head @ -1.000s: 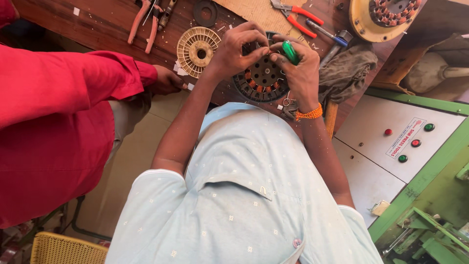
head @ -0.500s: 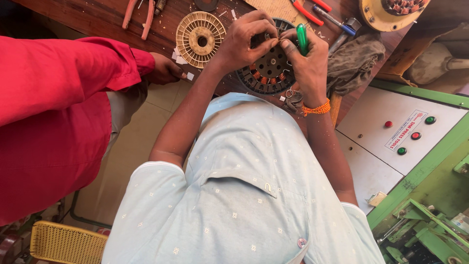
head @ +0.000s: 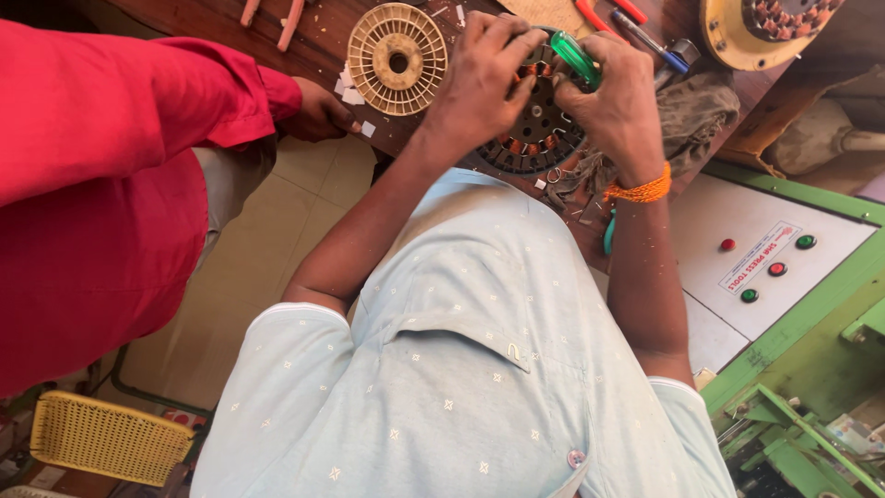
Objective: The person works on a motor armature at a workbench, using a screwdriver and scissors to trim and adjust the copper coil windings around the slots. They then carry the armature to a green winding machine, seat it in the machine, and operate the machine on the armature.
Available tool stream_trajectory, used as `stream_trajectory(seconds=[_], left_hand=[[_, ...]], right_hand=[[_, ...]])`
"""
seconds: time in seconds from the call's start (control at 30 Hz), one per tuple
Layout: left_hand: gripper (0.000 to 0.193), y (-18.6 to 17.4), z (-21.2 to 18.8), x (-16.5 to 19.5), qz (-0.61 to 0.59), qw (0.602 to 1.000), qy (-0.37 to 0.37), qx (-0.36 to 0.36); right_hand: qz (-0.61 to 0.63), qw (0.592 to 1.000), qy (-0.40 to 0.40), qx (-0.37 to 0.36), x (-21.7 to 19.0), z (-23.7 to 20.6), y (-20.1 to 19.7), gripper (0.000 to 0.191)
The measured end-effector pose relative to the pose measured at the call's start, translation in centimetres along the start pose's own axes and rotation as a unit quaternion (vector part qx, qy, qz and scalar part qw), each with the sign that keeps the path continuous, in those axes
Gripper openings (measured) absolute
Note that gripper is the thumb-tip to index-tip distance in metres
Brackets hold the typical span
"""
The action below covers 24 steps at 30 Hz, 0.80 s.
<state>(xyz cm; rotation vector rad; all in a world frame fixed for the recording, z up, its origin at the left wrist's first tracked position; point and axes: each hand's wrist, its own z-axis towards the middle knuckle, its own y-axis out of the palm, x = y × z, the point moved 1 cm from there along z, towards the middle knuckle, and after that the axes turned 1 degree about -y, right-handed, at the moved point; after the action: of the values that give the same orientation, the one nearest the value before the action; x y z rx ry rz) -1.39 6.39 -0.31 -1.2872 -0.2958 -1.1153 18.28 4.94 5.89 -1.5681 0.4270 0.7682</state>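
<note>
Head view: both hands on a round dark motor stator with copper-coloured windings (head: 535, 138), green-handled tool in use.

Stator lies flat on the brown wooden worktop (head: 313, 55), at its near edge, in front of the person in the pale blue shirt. Left hand (head: 479, 78) spread over the stator's left rim, fingers curled down onto the windings, pinning it. Right hand (head: 618, 101) at the stator's right rim, closed round a screwdriver-type tool with translucent green handle (head: 576, 55); tip hidden, so contact point cannot be told. Cream ribbed plastic disc (head: 398, 57) left of the stator; grey rag (head: 691, 115) right of it. A co-worker's hand in a red sleeve (head: 318, 111) rests further left. Judged step: working the windings or slots. Any further push calls for a firm left-hand hold and fingers clear of the tip.
</note>
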Motion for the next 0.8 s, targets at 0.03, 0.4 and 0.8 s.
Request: stream_trajectory(seconds=[0.03, 0.4, 0.8], left_hand=[[0.047, 0.3, -0.1, 0.5, 0.026, 1.0, -0.007, 0.013], [0.033, 1.7, -0.7, 2.1, 0.161, 0.986, -0.028, 0.045], [0.032, 2.3, -0.7, 1.5, 0.131, 0.988, -0.034, 0.072]], right_hand=[[-0.03, 0.999, -0.01, -0.016, 0.1, 0.3, -0.1, 0.02], [-0.158, 0.979, 0.027, -0.128, -0.6, 3.2, -1.0, 0.017], [-0.22, 0.966, 0.01, -0.134, -0.9, 3.5, -0.8, 0.018]])
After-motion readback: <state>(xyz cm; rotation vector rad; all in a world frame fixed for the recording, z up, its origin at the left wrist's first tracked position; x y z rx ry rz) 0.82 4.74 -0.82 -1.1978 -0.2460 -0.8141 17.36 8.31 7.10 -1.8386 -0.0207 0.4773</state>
